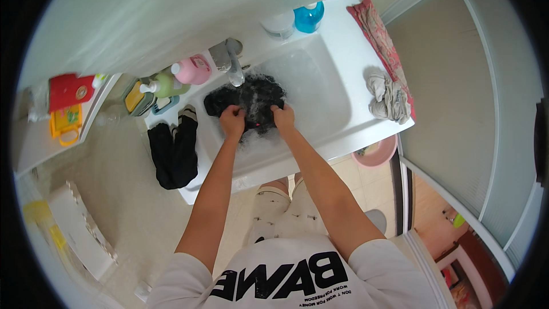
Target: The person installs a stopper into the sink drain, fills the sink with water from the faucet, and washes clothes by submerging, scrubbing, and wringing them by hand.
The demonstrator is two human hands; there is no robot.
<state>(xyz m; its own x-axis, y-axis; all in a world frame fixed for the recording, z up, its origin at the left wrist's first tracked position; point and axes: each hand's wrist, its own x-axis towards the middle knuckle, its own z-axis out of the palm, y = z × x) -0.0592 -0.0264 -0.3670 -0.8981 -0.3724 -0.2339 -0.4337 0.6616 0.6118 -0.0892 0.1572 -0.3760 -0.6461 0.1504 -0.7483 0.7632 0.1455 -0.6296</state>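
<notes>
A wet black cloth garment [251, 92] lies spread in soapy water in the white sink [334, 74], just under the silver faucet [235, 72]. My left hand [233, 121] grips its near left part, fingers curled into the fabric. On the near right part, my right hand [283, 119] pinches the cloth between thumb and fingers. Foam shows around the garment and between my wrists. Part of the cloth is beneath the water, so its full shape is hidden.
Black clothing [173, 154] hangs over the sink's left edge. Behind stand a green pump bottle [166, 86], a pink bottle [195, 70] and a blue bottle [309, 18]. Crumpled grey cloth [388, 98] and a red patterned towel [377, 34] lie right. A pink basin [377, 153] sits below.
</notes>
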